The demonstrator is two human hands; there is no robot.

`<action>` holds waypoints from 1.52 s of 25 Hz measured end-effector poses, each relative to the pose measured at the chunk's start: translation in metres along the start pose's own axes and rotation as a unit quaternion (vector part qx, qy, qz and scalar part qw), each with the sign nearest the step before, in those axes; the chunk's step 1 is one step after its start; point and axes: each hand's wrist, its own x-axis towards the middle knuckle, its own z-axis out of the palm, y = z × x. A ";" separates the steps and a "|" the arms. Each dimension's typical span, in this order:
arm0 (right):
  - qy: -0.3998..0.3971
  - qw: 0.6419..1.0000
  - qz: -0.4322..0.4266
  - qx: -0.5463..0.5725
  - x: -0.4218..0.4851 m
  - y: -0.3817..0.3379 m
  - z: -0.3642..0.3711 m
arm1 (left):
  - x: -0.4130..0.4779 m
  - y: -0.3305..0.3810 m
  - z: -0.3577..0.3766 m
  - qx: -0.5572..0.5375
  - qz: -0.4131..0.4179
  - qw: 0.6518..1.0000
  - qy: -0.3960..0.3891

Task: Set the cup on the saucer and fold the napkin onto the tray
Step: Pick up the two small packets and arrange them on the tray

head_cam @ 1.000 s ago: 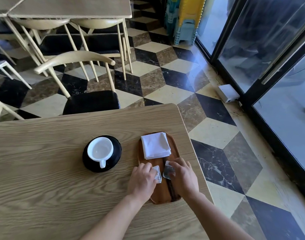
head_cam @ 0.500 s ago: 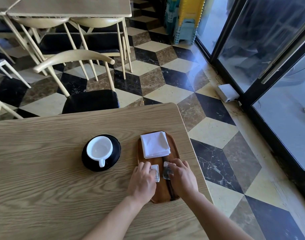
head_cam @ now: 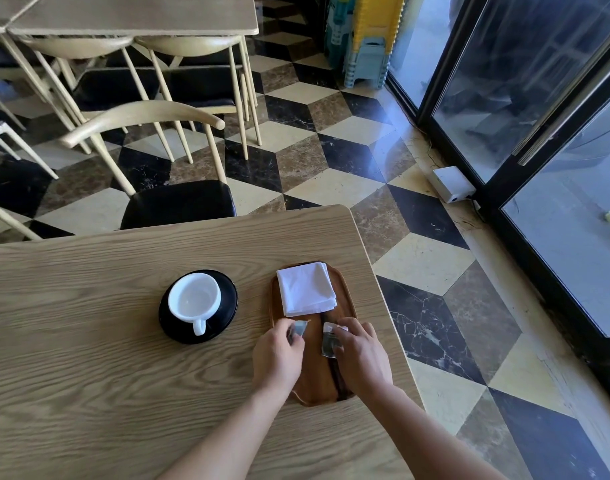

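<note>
Your two hands have drifted apart since a second ago. The little packets were almost touching back then, and now there's a clear gap of bare wood between them. Your left hand (head_cam: 277,355) has its fingertips curled round the left packet (head_cam: 299,328), pinching it at the left edge of the tray (head_cam: 314,375), and the packet is tipped up at an angle. Your right hand (head_cam: 362,355) pinches the right packet (head_cam: 331,344) over the middle of the tray, with its fingers bent down onto it.

The white cup (head_cam: 194,301) sits upright on the black saucer (head_cam: 229,294), handle pointing toward you, same spot as before. The napkin (head_cam: 305,289) lies folded into a square on the far end of the tray, just beyond both packets. All of it sits on the wooden table (head_cam: 89,341), with a black-seated chair (head_cam: 179,202) tucked in at the far side.
</note>
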 end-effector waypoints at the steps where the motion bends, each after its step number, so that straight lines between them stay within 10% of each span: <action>1: -0.001 1.000 0.001 -0.003 0.000 0.000 0.000 | 0.002 0.004 0.001 -0.059 -0.083 0.995 0.004; 6: 0.002 1.000 -0.002 -0.005 0.001 0.001 0.002 | 0.006 0.004 -0.005 -0.121 -0.218 0.968 -0.023; 9: 0.006 1.000 -0.006 -0.007 0.000 0.000 0.002 | 0.003 -0.008 -0.010 0.105 -0.087 0.990 -0.036; 20: 0.006 1.000 -0.009 -0.006 0.000 0.000 0.001 | -0.011 -0.028 -0.003 0.268 0.288 0.918 -0.054; 27: 0.001 1.000 -0.008 -0.003 0.000 -0.001 -0.001 | -0.006 -0.019 -0.004 0.141 0.180 0.971 -0.070; 38: 0.010 0.999 -0.049 -0.006 -0.005 -0.005 -0.005 | -0.004 -0.020 0.005 0.185 0.241 0.948 -0.098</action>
